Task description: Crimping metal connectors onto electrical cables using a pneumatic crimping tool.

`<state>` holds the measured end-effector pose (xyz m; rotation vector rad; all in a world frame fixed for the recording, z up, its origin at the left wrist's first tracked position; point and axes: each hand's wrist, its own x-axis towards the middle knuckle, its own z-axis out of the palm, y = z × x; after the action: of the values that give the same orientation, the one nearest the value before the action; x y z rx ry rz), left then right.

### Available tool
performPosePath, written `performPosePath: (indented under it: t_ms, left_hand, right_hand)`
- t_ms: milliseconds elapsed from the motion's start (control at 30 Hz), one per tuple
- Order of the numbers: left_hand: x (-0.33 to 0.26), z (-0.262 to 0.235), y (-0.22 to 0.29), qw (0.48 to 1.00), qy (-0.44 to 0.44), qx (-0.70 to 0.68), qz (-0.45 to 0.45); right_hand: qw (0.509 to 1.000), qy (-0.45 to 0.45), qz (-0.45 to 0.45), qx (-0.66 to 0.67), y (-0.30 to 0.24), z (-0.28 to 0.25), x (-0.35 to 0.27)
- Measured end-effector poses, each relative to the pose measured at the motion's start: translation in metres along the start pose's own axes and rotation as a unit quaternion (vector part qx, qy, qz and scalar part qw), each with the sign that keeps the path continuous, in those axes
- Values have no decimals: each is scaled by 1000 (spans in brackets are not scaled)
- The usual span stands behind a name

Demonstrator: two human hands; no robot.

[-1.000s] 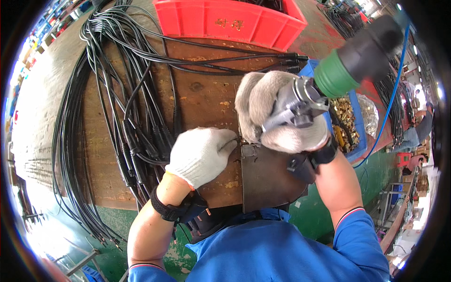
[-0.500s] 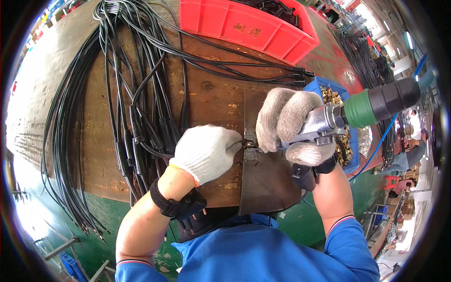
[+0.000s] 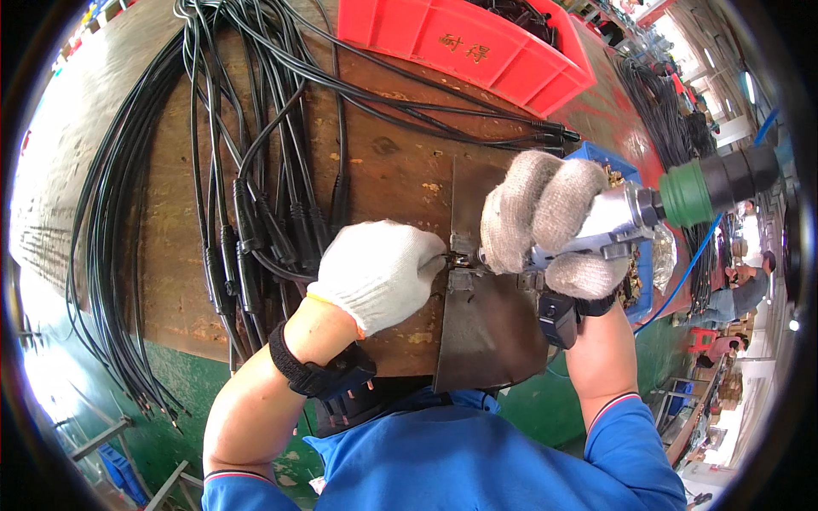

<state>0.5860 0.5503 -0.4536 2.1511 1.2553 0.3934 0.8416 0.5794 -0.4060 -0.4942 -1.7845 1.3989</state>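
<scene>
Workbench [image 3: 383, 170], rusty brown; black cables [image 3: 213, 170] heaped at left. My left hand [image 3: 375, 272], gloved, pinches a cable end against the small clamp [image 3: 460, 264] on the metal plate [image 3: 486, 341]. My right hand [image 3: 554, 230] is wrapped around the power driver [image 3: 682, 196]; I'd keep its tip square.

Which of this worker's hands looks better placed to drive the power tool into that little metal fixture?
The right hand, probably. It already grips the power screwdriver, whose tip sits at the small metal fixture on the steel plate. The left hand is pressed beside the fixture, seemingly steadying a black cable there.
</scene>
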Motion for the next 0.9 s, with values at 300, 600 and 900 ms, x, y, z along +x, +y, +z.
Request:
performPosePath:
  t_ms: [300, 600, 900]
  left_hand:
    - [-1, 0, -1, 1000, 19, -11, -1]
    - [-4, 5, -3, 999, 35, 11, 18]
    - [-2, 5, -4, 999, 46, 13, 25]
  right_hand:
    - [994, -67, 11, 80, -6, 16, 29]
    - [997, -76, -12, 18, -7, 31, 34]
    - [990, 77, 59, -97, -6, 46, 21]
